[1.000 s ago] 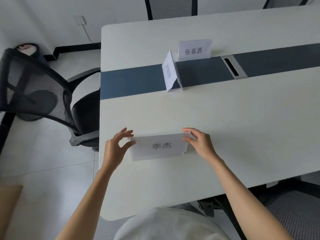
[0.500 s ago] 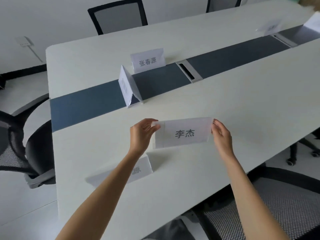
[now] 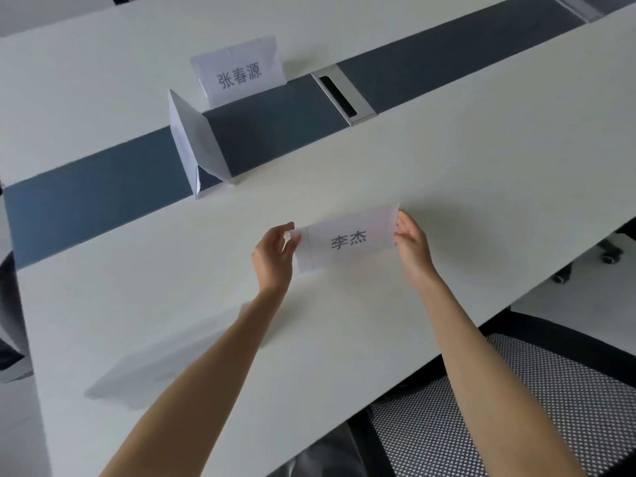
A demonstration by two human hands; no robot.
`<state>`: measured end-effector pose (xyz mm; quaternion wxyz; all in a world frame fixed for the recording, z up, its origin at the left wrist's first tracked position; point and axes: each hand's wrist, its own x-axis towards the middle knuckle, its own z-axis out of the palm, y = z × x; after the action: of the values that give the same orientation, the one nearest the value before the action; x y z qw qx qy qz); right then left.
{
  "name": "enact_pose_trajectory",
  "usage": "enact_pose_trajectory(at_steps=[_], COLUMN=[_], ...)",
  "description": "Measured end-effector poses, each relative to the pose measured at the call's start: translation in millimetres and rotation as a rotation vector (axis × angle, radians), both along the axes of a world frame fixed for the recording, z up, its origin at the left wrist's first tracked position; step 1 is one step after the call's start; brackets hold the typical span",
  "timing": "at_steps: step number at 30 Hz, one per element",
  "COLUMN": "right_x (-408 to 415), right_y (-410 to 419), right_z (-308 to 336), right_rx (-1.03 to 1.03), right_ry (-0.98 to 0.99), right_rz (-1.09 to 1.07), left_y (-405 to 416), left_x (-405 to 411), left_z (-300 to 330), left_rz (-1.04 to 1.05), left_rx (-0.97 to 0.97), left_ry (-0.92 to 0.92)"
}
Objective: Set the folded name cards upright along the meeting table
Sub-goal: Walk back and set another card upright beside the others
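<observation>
Head view, left to right: a flat sheet of paper (image 3: pixel 165 366) lies on the near part of the white table (image 3: pixel 447 173), partly hidden under the left forearm, its print not readable. Farther back a tent card (image 3: pixel 196 146) stands end-on across the dark blue strip (image 3: pixel 86 201), its faces turned away so no name can be read. Behind it the card reading 张春源 (image 3: pixel 239 75) stands upright at the strip's far edge, with a metal cable hatch (image 3: pixel 342 94) just to its right.

Nearer, the left hand (image 3: pixel 273 258) pinches the left end of the 李杰 card (image 3: pixel 347 241) between thumb and curled fingers, and the right hand (image 3: pixel 411 246) pinches the right end the same way. The card faces the camera, tilted up to the right, over the near white part of the table; whether its lower edge touches the surface cannot be told. A mesh chair seat (image 3: pixel 516 401) shows below the table edge at right, and a chair's castors (image 3: pixel 612 256) are cut off at the far right.

Compared with half a second ago, the view has closed in and swung right: the far chairs and the cards farther down the table are gone, and the flat sheet's printed corner is now covered by the forearm. The grip on the card is unchanged.
</observation>
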<state>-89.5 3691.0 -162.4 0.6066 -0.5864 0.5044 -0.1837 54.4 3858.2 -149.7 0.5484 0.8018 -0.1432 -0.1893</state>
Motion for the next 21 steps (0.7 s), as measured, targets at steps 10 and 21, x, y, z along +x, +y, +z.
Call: enact_pose_trajectory(at_steps=[10, 21], right_x=[-14.5, 22.5], right_y=[2.9, -39.0], right_z=[-29.5, -44.1], right_rx=[0.001, -0.11], right_ry=[0.002, 0.109], right_rz=[0.008, 0.144], left_y=[22.9, -6.8], left_x=[-32.0, -28.0], left_z=[-18.6, -31.5], left_rz=[0.077, -0.017], left_rx=[0.001, 0.098], left_ry=[0.178, 0.215])
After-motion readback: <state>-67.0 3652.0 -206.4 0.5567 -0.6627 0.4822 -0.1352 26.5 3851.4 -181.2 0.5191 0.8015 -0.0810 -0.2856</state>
